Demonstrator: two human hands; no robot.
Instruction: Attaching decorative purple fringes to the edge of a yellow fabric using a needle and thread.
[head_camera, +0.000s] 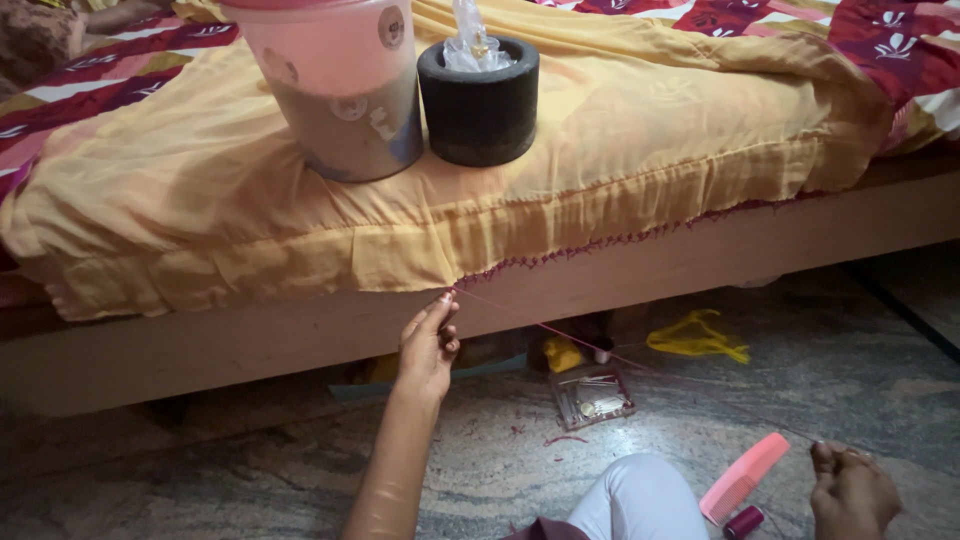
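Left hand (428, 345) raised to the hanging hem of the orange cloth (300, 190), thumb and forefinger pinched together on the hem just where the maroon stitched edging (600, 240) begins. Maroon thread (545, 328) drawn taut from that pinch, slanting down and to the right across the floor view. Right hand (852, 490) low at the bottom right, fingers curled shut on the far end of the thread; needle, if any, too small to tell.

Just left of the right hand: pink comb (745, 476) lying flat on the stone floor (250, 460), and a small maroon thread spool (743, 521) touching its lower end. Knee in white fabric (640, 498) between the two arms.

Further out, near the bed frame (200, 345): small clear flat box (592, 396), rectangular, with pale contents, resting on the floor under the thread's line. Beside it a yellow bundle (563, 354), and to the right a loose tangle of yellow thread (698, 338).

On top of the cloth: large translucent plastic tub (340, 85), pinkish above and dark with contents below, bearing round stickers, near the rim and on the side. Just right of it, nearly touching, a black cylindrical holder (480, 105) with crumpled clear plastic (468, 40) poking out. Red patterned bedcover (880, 40) behind.
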